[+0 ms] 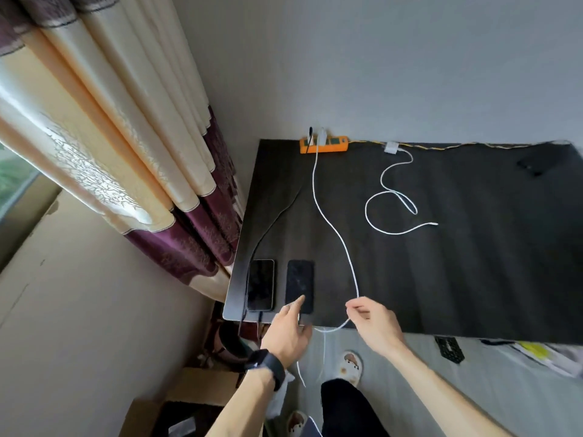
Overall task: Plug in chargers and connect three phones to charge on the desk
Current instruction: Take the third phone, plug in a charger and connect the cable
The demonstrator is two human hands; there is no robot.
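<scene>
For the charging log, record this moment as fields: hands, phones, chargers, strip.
left hand: index fingertip on second phone
right hand: pinches white cable from plugged charger
power strip: orange, at desk's back edge
first phone: black cable at near end
spare charger: unplugged, lying on desk
third phone: far right, no cable

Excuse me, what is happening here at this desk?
A person is connecting phones to chargers. The right hand pinches a white cable that comes from the orange power strip. The left hand touches the right phone of the front pair with one finger. The left phone already has a black cable. Another white charger lies unplugged.
</scene>
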